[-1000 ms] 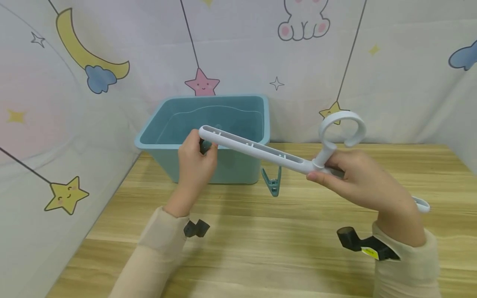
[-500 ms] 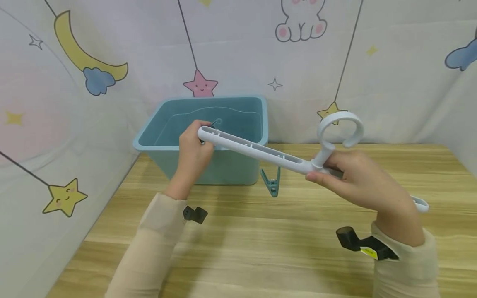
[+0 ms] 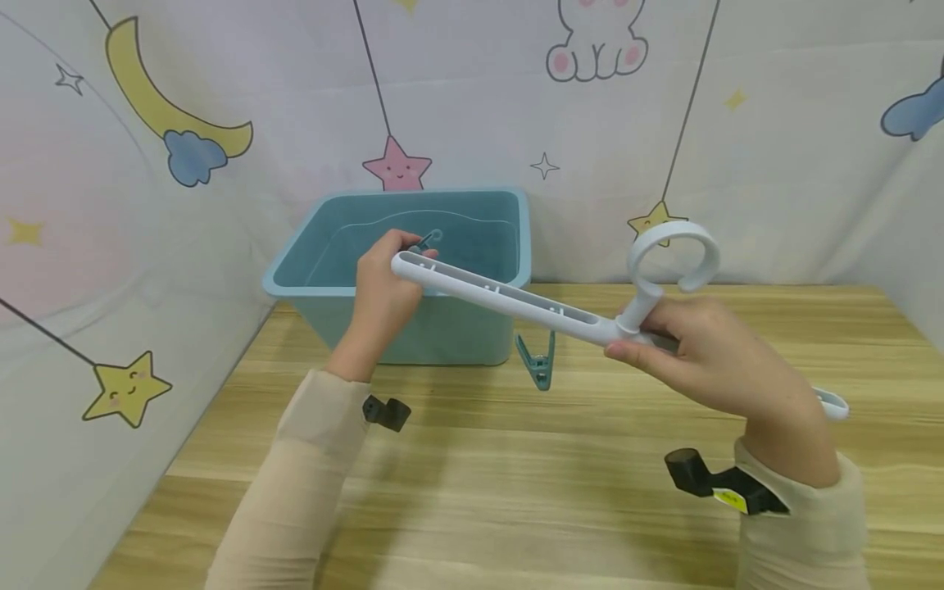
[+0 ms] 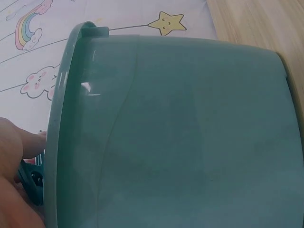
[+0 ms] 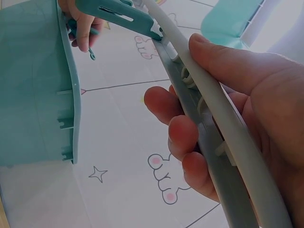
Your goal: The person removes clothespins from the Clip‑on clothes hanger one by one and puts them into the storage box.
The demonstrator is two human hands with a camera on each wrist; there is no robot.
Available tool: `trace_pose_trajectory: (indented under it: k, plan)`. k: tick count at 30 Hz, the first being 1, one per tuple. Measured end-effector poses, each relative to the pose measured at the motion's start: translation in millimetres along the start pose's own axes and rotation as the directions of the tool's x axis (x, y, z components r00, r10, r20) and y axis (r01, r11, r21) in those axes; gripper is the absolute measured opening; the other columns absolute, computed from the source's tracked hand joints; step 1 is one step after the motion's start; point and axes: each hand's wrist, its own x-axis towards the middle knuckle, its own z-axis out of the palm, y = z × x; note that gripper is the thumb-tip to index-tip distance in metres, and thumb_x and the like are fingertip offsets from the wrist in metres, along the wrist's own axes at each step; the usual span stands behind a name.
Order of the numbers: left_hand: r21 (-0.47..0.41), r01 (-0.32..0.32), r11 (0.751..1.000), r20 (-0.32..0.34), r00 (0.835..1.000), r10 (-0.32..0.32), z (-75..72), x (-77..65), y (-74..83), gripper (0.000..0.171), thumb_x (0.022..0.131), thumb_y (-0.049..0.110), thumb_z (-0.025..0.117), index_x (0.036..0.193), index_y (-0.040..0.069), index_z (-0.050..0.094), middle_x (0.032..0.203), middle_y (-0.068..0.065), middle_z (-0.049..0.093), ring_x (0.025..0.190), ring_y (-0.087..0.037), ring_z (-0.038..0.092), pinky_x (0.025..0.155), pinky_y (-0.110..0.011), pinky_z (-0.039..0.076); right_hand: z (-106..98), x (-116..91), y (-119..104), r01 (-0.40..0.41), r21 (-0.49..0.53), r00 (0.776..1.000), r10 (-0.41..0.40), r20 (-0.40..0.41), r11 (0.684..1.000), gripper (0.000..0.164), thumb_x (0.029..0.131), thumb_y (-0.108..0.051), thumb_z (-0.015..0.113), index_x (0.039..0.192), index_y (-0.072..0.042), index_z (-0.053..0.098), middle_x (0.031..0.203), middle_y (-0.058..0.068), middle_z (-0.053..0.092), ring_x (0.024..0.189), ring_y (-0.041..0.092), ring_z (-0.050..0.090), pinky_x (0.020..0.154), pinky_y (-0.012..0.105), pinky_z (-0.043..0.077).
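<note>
My right hand (image 3: 708,352) grips a white plastic clothes hanger (image 3: 509,297) near the base of its round hook, thumb on the near side. From the underside of the hanger's left arm a teal clip (image 3: 541,365) hangs, seen large in the right wrist view too. My left hand (image 3: 382,283) is at the opening of the teal bin (image 3: 457,336), behind the hanger's left tip. Between its thumb and fingers it pinches a second teal clip (image 4: 32,180) with a small ring at one end. Part of that clip is hidden by the fingers and the bin's rim.
The bin stands on a wood-grain table (image 3: 501,492), close to the back wall cloth (image 3: 472,98) printed with stars and a moon. A side cloth (image 3: 66,459) borders the table at the left. Black wrist cameras are strapped to both sleeves.
My left hand has moved slightly up and forward over the bin's rim, bringing its clip into view above the opening. My right hand, the hanger and the hanging clip have stayed nearly still.
</note>
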Motion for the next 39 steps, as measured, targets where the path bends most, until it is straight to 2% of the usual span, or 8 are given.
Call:
trace_pose_trajectory:
  k: [8,22,31,39]
  plan:
    - [0.038,0.062,0.997,0.063,0.996,-0.065,-1.4,3.3,4.3,0.031,0.094,0.021,0.065,0.115,-0.001,0.059,0.107,-0.016,0.063,0.093,-0.029,0.058,0.075,-0.040,0.049,0,0,1,0.003,0.003,1.000,-0.003,-0.003,1.000,0.014,0.083,-0.013,0.075,0.090,-0.018,0.064,0.064,-0.015,0.040,0.052,-0.002,0.034,0.045,0.017,0.030]
    - [0.077,0.108,0.991,0.101,0.988,-0.116,0.2,8.1,3.8,0.031,0.094,0.023,0.064,0.116,0.002,0.059,0.106,-0.013,0.062,0.092,-0.028,0.057,0.075,-0.039,0.047,-1,0,1,0.003,0.006,1.000,-0.003,-0.001,1.000,0.014,0.083,-0.013,0.076,0.089,-0.018,0.064,0.064,-0.015,0.040,0.052,-0.002,0.034,0.045,0.016,0.030]
    - [0.130,0.084,0.988,0.101,0.990,-0.098,1.2,3.1,2.9,0.033,0.093,0.024,0.065,0.116,0.002,0.060,0.110,-0.013,0.066,0.100,-0.029,0.060,0.086,-0.043,0.048,-2,-1,0,-0.005,0.004,1.000,0.005,0.009,1.000,0.014,0.083,-0.015,0.076,0.088,-0.018,0.064,0.063,-0.015,0.040,0.052,-0.002,0.033,0.045,0.017,0.029]
    - [0.157,0.011,0.987,0.058,0.998,-0.020,2.1,-2.4,1.5,0.030,0.091,0.022,0.067,0.112,0.001,0.063,0.104,-0.014,0.068,0.095,-0.031,0.061,0.087,-0.044,0.046,-2,0,1,0.015,-0.003,1.000,-0.015,0.008,1.000,0.014,0.083,-0.014,0.076,0.089,-0.018,0.064,0.064,-0.015,0.040,0.052,-0.002,0.033,0.046,0.016,0.030]
